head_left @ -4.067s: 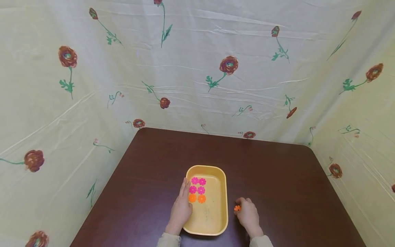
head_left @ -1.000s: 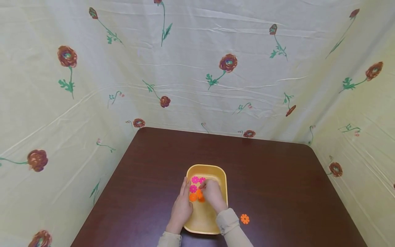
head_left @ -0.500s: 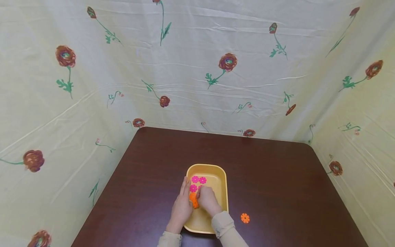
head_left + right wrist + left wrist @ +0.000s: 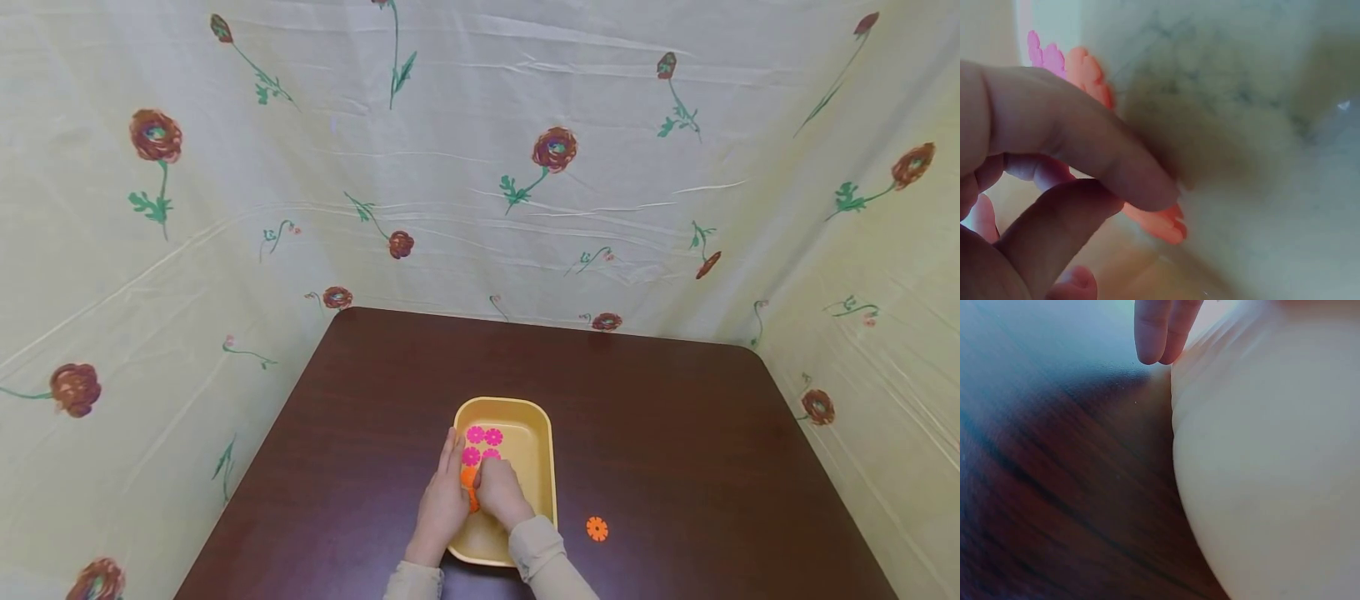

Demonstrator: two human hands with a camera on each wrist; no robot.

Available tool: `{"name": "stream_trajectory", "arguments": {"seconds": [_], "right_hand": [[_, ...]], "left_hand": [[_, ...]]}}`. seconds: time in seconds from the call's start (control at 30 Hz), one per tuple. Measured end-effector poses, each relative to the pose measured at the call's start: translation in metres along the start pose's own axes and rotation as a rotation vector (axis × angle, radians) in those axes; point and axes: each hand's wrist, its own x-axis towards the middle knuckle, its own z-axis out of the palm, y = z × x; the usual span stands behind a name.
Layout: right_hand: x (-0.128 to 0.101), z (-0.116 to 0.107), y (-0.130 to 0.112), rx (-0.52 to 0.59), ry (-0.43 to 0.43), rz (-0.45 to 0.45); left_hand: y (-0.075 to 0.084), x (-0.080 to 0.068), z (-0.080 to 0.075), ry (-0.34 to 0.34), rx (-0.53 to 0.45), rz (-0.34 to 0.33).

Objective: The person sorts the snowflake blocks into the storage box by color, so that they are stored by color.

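right hand (image 4: 497,492) pinching orange disc (image 4: 470,483) inside tray (image 4: 544,467), left hand (image 4: 444,500) flat along its rim

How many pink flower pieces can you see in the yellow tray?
4: two side by side at the tray's far end, two just behind, the last partly hidden by the right hand. More may be hidden.

One yellow plastic tray (image 4: 543,467) sits on the one dark wooden table (image 4: 660,433). Four pink flower discs (image 4: 476,434) show in the tray, one partly hidden by the right hand (image 4: 501,493). Orange flower discs (image 4: 469,478) number at least two, one showing in the tray between the two hands and one loose on the table (image 4: 597,528); any others under the fingers cannot be counted
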Motion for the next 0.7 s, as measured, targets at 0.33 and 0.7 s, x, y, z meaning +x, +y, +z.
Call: {"name": "stream_trajectory", "arguments": {"seconds": [0.33, 0.7], "right_hand": [[-0.0014, 0.0016, 0.0015, -0.019, 0.022, -0.023], [-0.0046, -0.0022, 0.0013, 0.006, 0.033, -0.045]], "left_hand": [[0.0004, 0.0011, -0.0006, -0.028, -0.009, -0.013], [0.0003, -0.0003, 0.0006, -0.011, -0.004, -0.002]]}}
